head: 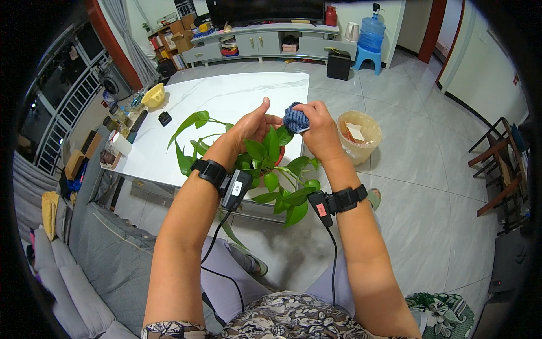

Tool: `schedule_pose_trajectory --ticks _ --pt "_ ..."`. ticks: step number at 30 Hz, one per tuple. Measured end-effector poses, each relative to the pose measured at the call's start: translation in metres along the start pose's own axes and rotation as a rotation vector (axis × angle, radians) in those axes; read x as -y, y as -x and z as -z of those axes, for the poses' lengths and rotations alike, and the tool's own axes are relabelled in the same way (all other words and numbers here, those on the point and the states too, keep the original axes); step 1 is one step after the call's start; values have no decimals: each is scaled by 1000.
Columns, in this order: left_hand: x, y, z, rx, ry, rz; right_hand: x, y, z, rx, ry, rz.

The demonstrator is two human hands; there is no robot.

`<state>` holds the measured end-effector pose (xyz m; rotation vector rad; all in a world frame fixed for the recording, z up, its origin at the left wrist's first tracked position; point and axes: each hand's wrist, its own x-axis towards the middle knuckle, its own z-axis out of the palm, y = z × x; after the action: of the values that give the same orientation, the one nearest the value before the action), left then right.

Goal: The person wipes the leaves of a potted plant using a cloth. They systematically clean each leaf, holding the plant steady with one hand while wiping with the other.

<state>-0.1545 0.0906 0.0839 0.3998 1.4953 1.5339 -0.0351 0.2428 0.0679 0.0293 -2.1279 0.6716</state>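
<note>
A leafy green potted plant stands at the near right part of a white marble-patterned table, and some red of its pot shows between leaves. My right hand grips a bunched blue ribbed cloth just above a leaf. Close by on the left, my left hand is behind the upper leaves with its thumb raised; whether its fingers touch a leaf I cannot tell. Both wrists wear black straps with small devices and cables.
A bin with waste stands right of the table. A yellow basket, a small black object, jars and a white mug lie toward the left. A grey sofa is at near left.
</note>
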Motion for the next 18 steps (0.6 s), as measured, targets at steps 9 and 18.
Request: schedule_pose_trajectory --ticks 9,18 --pt "-6 11 -3 63 -11 22 -6 1 8 -57 140 -74" --pt "-15 71 -13 -216 -481 -436 14 -21 44 -197 -769 -420"
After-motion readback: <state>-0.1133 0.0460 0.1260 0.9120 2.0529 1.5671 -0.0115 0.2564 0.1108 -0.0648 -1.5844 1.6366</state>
